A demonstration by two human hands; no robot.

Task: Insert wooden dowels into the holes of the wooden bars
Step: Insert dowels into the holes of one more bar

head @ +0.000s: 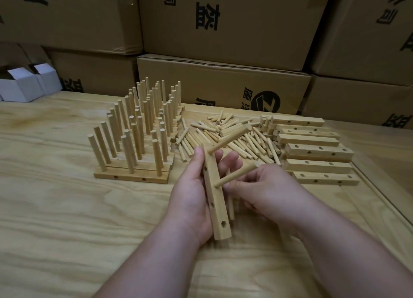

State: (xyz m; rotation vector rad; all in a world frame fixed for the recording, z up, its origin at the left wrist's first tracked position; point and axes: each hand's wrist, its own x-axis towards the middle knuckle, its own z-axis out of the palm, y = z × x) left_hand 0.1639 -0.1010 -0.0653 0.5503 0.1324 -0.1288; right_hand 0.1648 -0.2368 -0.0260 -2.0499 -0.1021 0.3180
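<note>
My left hand (192, 186) grips a wooden bar (216, 204) that points away from me above the table. One dowel (228, 139) sticks out of the bar's far end toward the right. My right hand (266, 190) pinches a second dowel (237, 175) whose end sits at a hole in the bar's middle. More dowels show under my right palm (231, 204). Two empty holes remain visible on the bar's near half. A loose pile of dowels (228, 139) lies behind my hands.
Finished bars with upright dowels (138, 128) stand in rows at the left. Several empty drilled bars (312, 150) are stacked at the right. Cardboard boxes (223, 81) wall the table's far edge; small white boxes (24, 83) sit far left.
</note>
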